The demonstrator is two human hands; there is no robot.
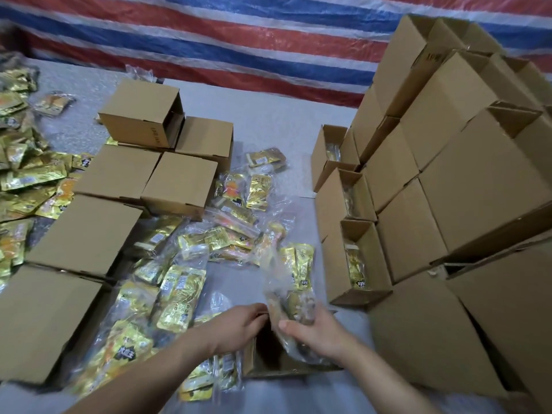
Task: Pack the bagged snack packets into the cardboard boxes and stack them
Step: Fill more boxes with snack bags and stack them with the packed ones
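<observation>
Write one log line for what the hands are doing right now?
step: packing | right hand: grips bagged packets over open box | left hand: at box edge, grip unclear | stack: right side

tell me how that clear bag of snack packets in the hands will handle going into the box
The clear bag, gripped by the right hand, sags and folds over it, so it is probably floppy and needs guiding into the open box that the left hand steadies. Its glossy film looks slippery. The packets inside probably shift as loose lumps.
</observation>
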